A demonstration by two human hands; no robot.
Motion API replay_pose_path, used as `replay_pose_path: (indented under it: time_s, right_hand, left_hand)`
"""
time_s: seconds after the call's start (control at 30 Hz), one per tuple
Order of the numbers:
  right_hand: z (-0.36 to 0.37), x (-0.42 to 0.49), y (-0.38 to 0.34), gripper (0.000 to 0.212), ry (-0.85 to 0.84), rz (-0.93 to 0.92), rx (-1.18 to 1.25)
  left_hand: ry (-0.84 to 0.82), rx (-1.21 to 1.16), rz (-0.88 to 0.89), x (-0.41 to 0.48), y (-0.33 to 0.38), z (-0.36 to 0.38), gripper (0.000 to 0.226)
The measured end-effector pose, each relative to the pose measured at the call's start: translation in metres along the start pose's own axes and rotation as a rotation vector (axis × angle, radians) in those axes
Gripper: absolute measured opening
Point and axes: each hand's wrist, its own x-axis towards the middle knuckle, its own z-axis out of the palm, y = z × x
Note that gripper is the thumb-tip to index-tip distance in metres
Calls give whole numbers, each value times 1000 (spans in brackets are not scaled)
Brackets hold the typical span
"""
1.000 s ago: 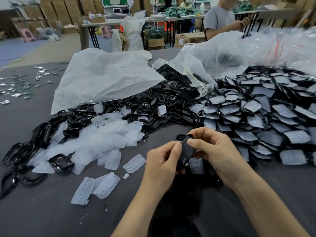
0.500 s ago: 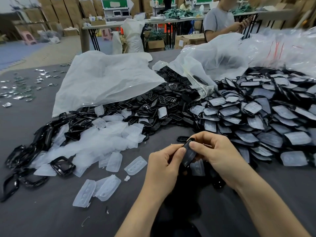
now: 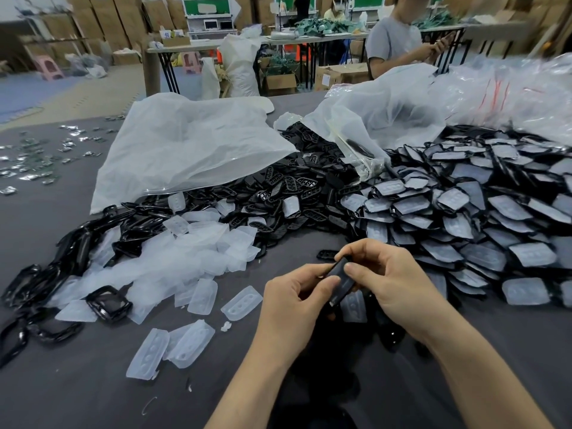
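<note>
Pinching black shell (image 3: pixel 342 278) btw both hands, just above desk (image 3: pixel 93 382), centre-front, close to body. Gripping from L side w/ left hand (image 3: pixel 294 294): thumb along near edge, fingers curled behind. Gripping from R side w/ right hand (image 3: pixel 394 283): thumb tip pressed on top face, index hooked over far end. Runs far-to-near on long axis, far end tipped up & slightly R, near end dropping toward L thumb. Shows mostly edge-on to camera, so can't tell which face points up. Sits dead btw the two hands, equally near to each, touching both. Looks like mid-fit or check of one unit, going by clear pad (image 3: pixel 354 305) lying just under R fingers; can't tell if touching them. Next prob. calls for pressing along that axis, or dropping onto finished pile (image 3: pixel 464 230), off to R & further out, which favours right hand. For fresh clear pads (image 3: pixel 185 258), means reaching L & further out, which favours left hand. Leaves loose black shells (image 3: pixel 278 187) beyond, centre, well apart from both.
</note>
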Motion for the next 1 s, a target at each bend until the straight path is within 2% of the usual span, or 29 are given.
replay_pose_path:
  time_s: [0.3,0.4,0.5,0.73,0.83,1.0]
  right_hand:
    - [12,2,5,18,91,23,-52]
    - [11,1,4,12,137,-33,-109]
    - [12,0,5,15,115,-32,-133]
    - [17,-1,8,15,258,-200,-333]
    - [17,0,8,12,296,-249,-388]
    - [16,0,8,11,264,-230,-326]
  left_hand:
    - [106,173,107,-1,-2,4,15]
    - [96,82,84,-1,0,3,16]
    - [61,-40,33,-1,4,0,22]
    - [-42,-120,-17,1,5,-1,14]
    - [-67,-103,-15,2,2,0,21]
    - [-40,-108,4,2,-2,2,26]
